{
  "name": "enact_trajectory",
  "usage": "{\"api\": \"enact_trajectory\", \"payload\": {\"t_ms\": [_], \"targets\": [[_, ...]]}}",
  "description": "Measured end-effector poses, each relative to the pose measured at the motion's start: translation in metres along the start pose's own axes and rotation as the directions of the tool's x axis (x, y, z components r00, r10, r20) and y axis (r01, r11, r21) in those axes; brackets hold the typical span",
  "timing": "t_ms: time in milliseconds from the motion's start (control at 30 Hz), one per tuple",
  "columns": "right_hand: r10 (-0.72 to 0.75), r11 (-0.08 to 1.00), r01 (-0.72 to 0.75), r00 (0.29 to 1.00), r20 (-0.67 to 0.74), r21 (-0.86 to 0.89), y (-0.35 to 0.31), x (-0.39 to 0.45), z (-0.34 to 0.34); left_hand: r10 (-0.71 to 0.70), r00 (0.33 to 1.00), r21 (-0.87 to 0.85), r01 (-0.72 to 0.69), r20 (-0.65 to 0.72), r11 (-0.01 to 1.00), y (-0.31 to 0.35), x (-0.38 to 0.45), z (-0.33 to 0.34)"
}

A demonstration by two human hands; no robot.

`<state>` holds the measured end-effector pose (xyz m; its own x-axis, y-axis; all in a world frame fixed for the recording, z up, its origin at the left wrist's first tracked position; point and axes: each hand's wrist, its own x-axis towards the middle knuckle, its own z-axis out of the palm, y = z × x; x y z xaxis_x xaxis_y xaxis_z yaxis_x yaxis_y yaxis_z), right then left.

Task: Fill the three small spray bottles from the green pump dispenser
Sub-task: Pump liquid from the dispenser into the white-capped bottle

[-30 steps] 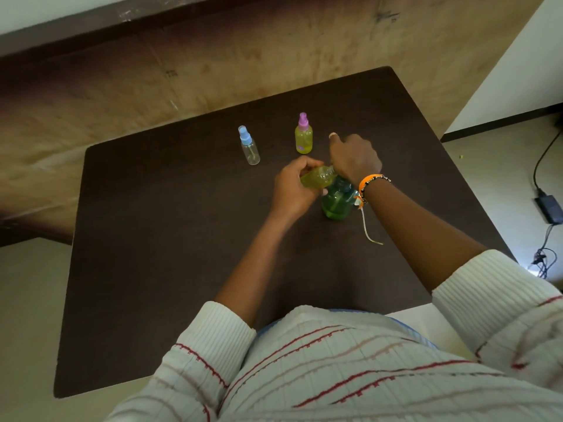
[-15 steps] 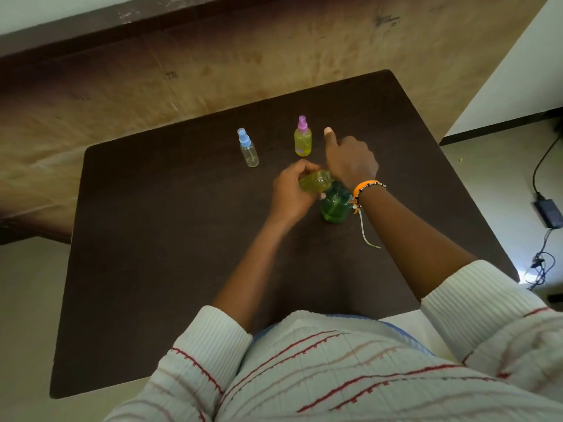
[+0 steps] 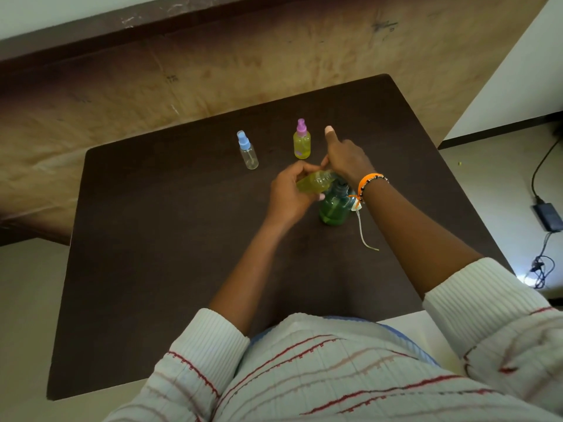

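The green pump dispenser (image 3: 333,210) stands near the middle of the dark table (image 3: 152,239). My right hand (image 3: 347,159) covers its pump head from above, fingers curled down over it and one finger sticking up. My left hand (image 3: 288,196) grips a small uncapped bottle (image 3: 313,184) of yellow liquid, tilted with its mouth at the pump's spout. Farther back stand a clear bottle with a blue spray cap (image 3: 248,152) and a yellow-filled bottle with a pink spray cap (image 3: 302,141).
A loose spray cap with a thin clear dip tube (image 3: 364,233) lies on the table just right of the dispenser, under my right wrist. On the floor to the right lie a black power adapter (image 3: 547,214) and cables. A brown wall rises behind the table.
My right hand has lifted a little on the pump head and its raised finger sticks out farther. The left hand keeps the tilted bottle at the spout.
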<state>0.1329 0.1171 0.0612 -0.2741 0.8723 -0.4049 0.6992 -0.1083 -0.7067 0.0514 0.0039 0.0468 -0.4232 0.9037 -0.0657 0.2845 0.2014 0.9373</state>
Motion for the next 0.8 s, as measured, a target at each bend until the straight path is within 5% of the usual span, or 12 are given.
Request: {"api": "enact_trajectory", "payload": {"t_ms": [200,533,800], "targets": [[0.007,1.0,-0.012,0.986,-0.164,-0.028,0.0057,-0.0021,0.0057,-0.02,1.0,0.003,0.019,0.002,1.0,-0.0003,0.0008,0.0015],[-0.018,0.998,0.017,1.0,-0.021,-0.055,-0.0023,0.0011,0.0015,-0.011,1.0,-0.018,0.011,0.008,1.0,0.0004,0.0014,-0.0022],[0.005,0.996,-0.018,0.99,-0.142,-0.089,0.0021,-0.0071,0.0049,-0.031,0.999,0.01,0.031,0.013,0.999,-0.0043,0.0012,0.0022]]}}
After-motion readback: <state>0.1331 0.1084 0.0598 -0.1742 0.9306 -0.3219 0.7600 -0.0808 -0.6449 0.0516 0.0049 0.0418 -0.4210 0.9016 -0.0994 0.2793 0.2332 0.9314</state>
